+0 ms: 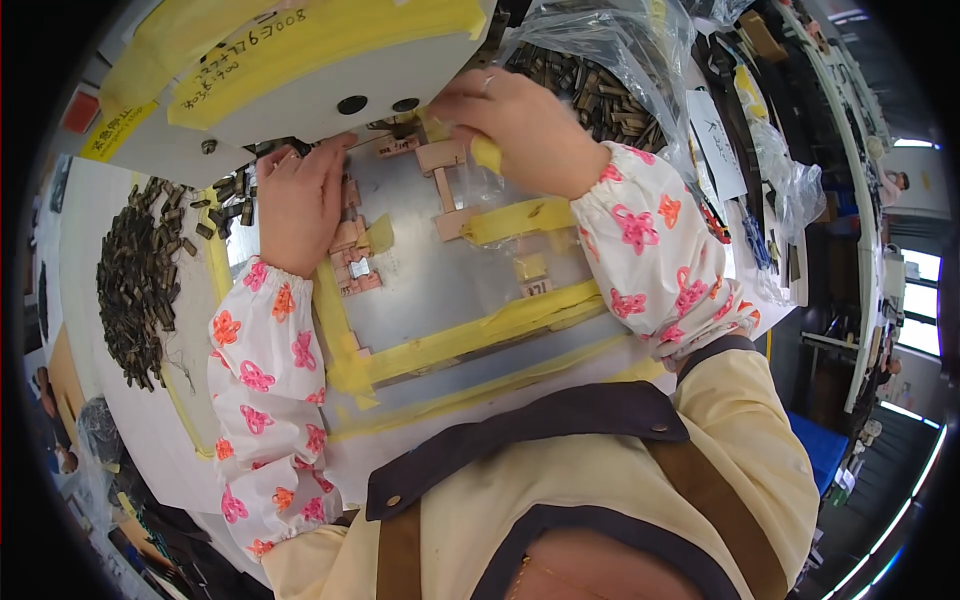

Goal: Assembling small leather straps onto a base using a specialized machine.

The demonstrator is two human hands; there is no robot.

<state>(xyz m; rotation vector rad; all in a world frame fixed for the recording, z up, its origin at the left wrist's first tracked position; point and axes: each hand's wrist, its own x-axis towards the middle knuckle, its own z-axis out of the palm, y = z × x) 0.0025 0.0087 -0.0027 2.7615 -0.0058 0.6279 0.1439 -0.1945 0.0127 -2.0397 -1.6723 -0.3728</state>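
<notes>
My left hand (pixel 300 205) is at the machine's lower edge with fingers bent together; what it grips, if anything, is hidden. My right hand (pixel 520 125) reaches under the right side of the white machine head (pixel 300 100), fingers curled round something hidden, with a yellow piece (pixel 486 155) beneath them. Between my hands is a metal plate (pixel 390 290) bordered with yellow tape (pixel 480 330). Pinkish blocks stand on it: a column (pixel 350 245) by my left hand and a joined group (pixel 440 160) near my right. Another small block (pixel 533 285) sits lower right.
A pile of small dark metal pieces (pixel 140 270) lies left, another (pixel 610 95) at back right beside clear plastic film (pixel 600 30). Papers (pixel 712 140), plastic bags and tools lie right. A blue chair (pixel 812 440) is below them. Other people appear small at both far edges.
</notes>
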